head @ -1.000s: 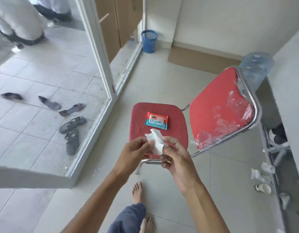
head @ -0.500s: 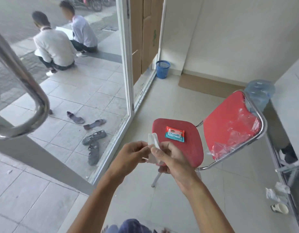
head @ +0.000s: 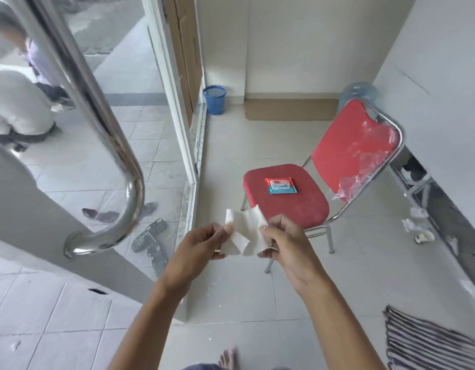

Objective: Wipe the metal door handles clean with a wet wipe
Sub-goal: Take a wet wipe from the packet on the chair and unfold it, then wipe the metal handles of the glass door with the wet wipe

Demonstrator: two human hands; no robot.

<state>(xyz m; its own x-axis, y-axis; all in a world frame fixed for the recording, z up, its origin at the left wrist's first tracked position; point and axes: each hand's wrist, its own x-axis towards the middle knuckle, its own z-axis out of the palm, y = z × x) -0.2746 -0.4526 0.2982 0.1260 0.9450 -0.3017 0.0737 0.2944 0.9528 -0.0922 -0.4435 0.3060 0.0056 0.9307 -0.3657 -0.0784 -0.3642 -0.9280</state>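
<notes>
Pale tiled floor fills an entryway seen from above, with a glass door standing at the left. Centred low in the view, two bare hands hold a white wet wipe stretched between them. On the left hand, the grip is a pinch of thumb and fingertips on the wipe's left edge; the right hand pinches the right edge the same way, its other fingers curled in. The wipe hangs partly unfolded and crumpled, its top corners sticking up above the fingers. Both forearms reach in from the bottom of the frame, and bare toes show on the floor below them. Just beyond the hands stands a red padded chair with chrome legs, its backrest wrapped in torn clear plastic. A red and teal pack of wet wipes lies flat on the seat. To the left of the hands, well apart from the wipe, a curved polished metal door handle runs down the glass door and bends in to its mount near the door's lower rail. Through the glass, several dark sandals lie on outdoor tiles, and a person in a white shirt sits further out. A blue waste basket sits by the far wall, a striped mat lies at the lower right, and a clear water jug stands behind the chair.
</notes>
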